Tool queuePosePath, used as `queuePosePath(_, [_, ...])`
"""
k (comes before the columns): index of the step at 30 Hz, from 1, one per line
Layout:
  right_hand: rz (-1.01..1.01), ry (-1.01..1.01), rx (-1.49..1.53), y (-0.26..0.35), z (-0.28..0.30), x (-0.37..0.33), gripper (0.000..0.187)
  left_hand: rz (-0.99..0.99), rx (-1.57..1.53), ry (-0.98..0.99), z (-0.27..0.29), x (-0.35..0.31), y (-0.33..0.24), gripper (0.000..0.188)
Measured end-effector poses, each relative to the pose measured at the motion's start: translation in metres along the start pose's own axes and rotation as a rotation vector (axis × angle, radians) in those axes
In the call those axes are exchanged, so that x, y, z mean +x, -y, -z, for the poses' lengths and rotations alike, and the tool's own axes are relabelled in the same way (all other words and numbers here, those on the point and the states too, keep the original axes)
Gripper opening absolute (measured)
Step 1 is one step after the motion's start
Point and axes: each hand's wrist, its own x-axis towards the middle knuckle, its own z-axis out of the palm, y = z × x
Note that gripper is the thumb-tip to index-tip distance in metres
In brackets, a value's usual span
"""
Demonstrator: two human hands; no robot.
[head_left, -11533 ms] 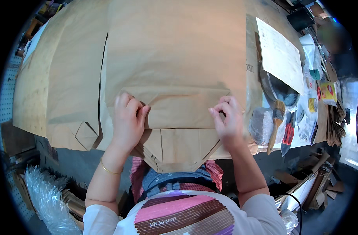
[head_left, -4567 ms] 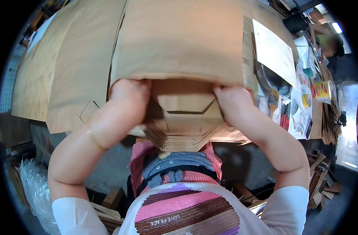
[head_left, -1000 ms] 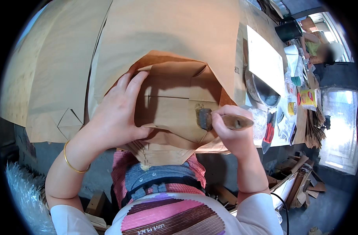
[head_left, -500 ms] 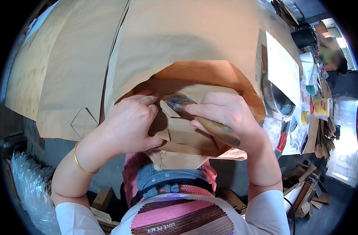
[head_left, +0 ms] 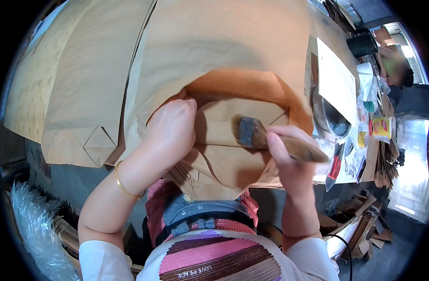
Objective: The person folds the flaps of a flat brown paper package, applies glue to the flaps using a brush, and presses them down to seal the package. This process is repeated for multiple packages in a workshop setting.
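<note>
In front of me lies a brown paper bag [head_left: 224, 42], its near end folded open into a wide mouth with a raised orange-brown rim [head_left: 238, 80]. My left hand [head_left: 173, 126] is closed at the left side of that mouth, gripping the paper; some of its fingertips are hidden. Held by its worn wooden handle in my right hand [head_left: 292, 157], a flat paintbrush [head_left: 252, 133] points left over the folded flaps. The bristles sit above the paper, and I cannot tell whether they touch it.
Another paper bag [head_left: 90, 84] lies flat on the left. To the right are a round basin [head_left: 334, 124] under a white board [head_left: 336, 79], a red-handled knife [head_left: 335, 166] and a yellow container [head_left: 382, 129]. A person [head_left: 397, 68] is at the far right. Cardboard scraps [head_left: 360, 229] lie below.
My right hand has drawn the brush right, away from the left hand, turning its bristles leftward. My left hand has curled closed and shifted slightly up along the bag's mouth.
</note>
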Motion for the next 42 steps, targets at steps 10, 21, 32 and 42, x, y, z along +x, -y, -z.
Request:
queuePosePath(10, [-0.023,0.045,0.194,-0.010,-0.067,0.000,0.003,0.111,-0.030,-0.035,0.004,0.030,0.005,0.013])
queuePosePath(21, [0.240,-0.015,-0.123,-0.027,0.026,-0.013,0.013,0.088,0.147,0.030,0.005,0.034,-0.015,0.006])
queuePosePath(32, [-0.068,0.032,1.870,-0.126,-0.067,0.041,0.040,-0.443,0.306,0.040,0.010,0.025,-0.050,0.006])
queuePosePath(42, [-0.173,0.104,1.863,-0.122,-0.065,0.042,0.037,-0.014,0.361,-0.210,-0.030,-0.002,0.034,0.062])
